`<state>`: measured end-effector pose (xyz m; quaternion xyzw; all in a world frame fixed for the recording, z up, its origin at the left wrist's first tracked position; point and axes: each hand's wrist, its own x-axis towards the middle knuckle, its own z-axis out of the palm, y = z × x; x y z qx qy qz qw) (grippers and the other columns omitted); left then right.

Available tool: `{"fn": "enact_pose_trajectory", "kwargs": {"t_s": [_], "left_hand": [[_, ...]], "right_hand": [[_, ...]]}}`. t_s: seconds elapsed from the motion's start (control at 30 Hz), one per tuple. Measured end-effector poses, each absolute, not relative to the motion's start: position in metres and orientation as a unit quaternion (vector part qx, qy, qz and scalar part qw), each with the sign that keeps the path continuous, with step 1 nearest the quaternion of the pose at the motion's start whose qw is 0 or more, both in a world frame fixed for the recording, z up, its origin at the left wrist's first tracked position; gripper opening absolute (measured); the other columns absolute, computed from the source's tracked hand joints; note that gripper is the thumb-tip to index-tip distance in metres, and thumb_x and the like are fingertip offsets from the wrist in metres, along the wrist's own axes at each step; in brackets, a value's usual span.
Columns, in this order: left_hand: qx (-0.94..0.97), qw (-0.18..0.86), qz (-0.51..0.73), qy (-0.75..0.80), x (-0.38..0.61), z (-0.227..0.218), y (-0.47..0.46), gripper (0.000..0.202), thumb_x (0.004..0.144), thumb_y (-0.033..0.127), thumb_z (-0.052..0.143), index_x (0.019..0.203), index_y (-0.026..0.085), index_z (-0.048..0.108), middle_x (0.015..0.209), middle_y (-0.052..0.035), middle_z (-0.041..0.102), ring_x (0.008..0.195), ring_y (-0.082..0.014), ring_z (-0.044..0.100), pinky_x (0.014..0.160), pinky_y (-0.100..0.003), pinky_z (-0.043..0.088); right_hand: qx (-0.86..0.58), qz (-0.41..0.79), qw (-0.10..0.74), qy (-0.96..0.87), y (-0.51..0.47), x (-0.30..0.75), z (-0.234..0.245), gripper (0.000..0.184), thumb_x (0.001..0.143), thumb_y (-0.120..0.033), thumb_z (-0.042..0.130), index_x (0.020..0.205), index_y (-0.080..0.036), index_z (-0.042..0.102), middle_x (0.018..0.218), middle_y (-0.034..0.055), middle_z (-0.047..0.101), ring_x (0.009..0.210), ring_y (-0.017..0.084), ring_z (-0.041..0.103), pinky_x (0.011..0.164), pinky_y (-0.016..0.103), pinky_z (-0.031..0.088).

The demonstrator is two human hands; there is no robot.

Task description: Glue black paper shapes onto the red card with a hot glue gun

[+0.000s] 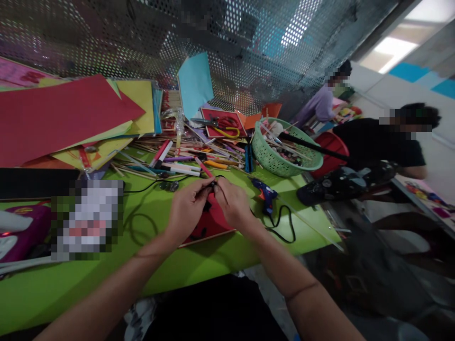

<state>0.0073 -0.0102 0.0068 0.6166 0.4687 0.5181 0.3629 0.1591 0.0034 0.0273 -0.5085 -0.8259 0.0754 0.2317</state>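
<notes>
My left hand [186, 206] and my right hand [232, 203] meet over the green table [199, 265], fingers pinched together on a small black piece [212, 185] with a thin dark thread or strip hanging from it. Under both hands lies a red paper sheet on a board [209, 225] with dark cut shapes on it. A blue glue gun [265, 194] lies just right of my right hand, its black cord looping toward the table edge.
Sheets of red paper [57, 116] and yellow paper are stacked at the back left. Pens and wooden sticks [177, 163] are strewn behind my hands. A green basket [280, 151] stands at the back right, scissors [223, 124] beside it. Two people sit at the right.
</notes>
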Motion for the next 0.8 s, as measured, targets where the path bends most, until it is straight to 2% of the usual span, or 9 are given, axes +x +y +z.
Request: {"fn": "enact_pose_trajectory", "kwargs": {"t_s": [0.13,0.47,0.6,0.7,0.8], "left_hand": [[0.632,0.339,0.514,0.471,0.0070,0.0069,-0.0114,0.034,0.093,0.023,0.051,0.120,0.025,0.071,0.115,-0.0037,0.075,0.102,-0.0208,0.069,0.093,-0.034,0.052],[0.634,0.331,0.519,0.468,0.0092,0.0034,-0.0108,0.035,0.092,0.018,0.050,0.120,0.024,0.070,0.115,-0.0044,0.075,0.102,-0.0202,0.069,0.093,-0.034,0.052],[0.603,0.382,0.534,0.454,0.0112,0.0061,-0.0098,0.031,0.091,0.023,0.054,0.116,0.022,0.072,0.114,-0.0051,0.075,0.102,-0.0202,0.069,0.094,-0.033,0.052],[0.557,0.439,0.547,0.446,0.0120,0.0098,-0.0089,0.029,0.090,0.028,0.059,0.114,0.019,0.072,0.111,-0.0062,0.076,0.100,-0.0202,0.070,0.093,-0.033,0.053],[0.548,0.450,0.555,0.435,0.0113,0.0108,-0.0081,0.030,0.089,0.027,0.060,0.116,0.017,0.071,0.112,-0.0069,0.075,0.101,-0.0198,0.069,0.095,-0.032,0.053]], "right_hand": [[-0.508,0.072,0.241,-0.824,0.0017,0.1558,0.0263,0.025,0.102,-0.027,0.032,0.090,-0.021,0.053,0.074,0.0039,0.062,0.065,0.019,0.053,0.062,0.032,0.028],[-0.515,0.104,0.277,-0.805,0.0041,0.1541,0.0269,0.023,0.097,-0.024,0.036,0.078,-0.022,0.050,0.068,0.0013,0.056,0.061,0.017,0.046,0.059,0.030,0.028],[-0.520,0.146,0.296,-0.788,0.0045,0.1579,0.0288,0.025,0.096,-0.024,0.037,0.074,-0.022,0.048,0.066,0.0000,0.054,0.060,0.016,0.045,0.058,0.030,0.028],[-0.490,0.198,0.308,-0.791,0.0047,0.1618,0.0320,0.031,0.101,-0.032,0.034,0.074,-0.023,0.046,0.069,0.0003,0.054,0.062,0.016,0.048,0.059,0.031,0.030],[-0.483,0.196,0.296,-0.801,0.0057,0.1636,0.0339,0.032,0.102,-0.037,0.034,0.075,-0.023,0.044,0.070,0.0010,0.053,0.062,0.016,0.046,0.059,0.031,0.030]]}}
